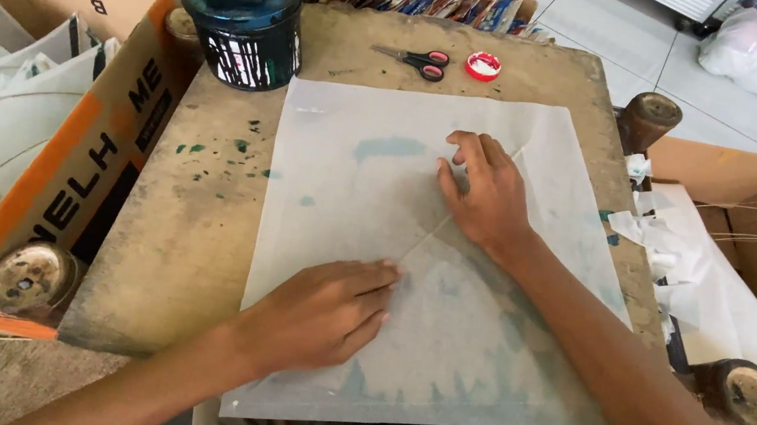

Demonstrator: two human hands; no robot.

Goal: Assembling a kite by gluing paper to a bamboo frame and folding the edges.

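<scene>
Left hand [321, 312] flat on paper sheet [351, 199] | right hand [488, 198] pressing thin stick [426, 235] (diagonal) | neither grasping

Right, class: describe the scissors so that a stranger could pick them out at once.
Start at the worn wooden board under the white paper sheet. Along its far edge, right of the dark paint pot, lie small scissors. Their red-and-black handles sit beside a round red cap.
</scene>
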